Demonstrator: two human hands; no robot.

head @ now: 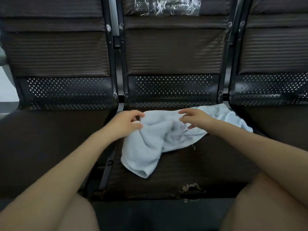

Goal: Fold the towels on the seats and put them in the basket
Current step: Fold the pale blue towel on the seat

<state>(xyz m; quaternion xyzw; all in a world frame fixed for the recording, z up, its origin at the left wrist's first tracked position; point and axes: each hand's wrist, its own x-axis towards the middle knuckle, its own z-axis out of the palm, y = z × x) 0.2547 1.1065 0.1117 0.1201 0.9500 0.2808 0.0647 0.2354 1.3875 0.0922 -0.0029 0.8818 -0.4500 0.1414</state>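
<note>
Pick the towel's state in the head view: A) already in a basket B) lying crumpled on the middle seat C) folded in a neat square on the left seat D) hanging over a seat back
B: the light blue towel lies bunched and unfolded on the middle seat, with the left hand pinching its left edge and the right hand over its top edge; no basket is in view.

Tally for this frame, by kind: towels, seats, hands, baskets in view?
Light blue towel: 1
Dark seats: 3 (left, middle, right)
Hands: 2 (left hand, right hand)
Baskets: 0 in view
Total: 6
</note>
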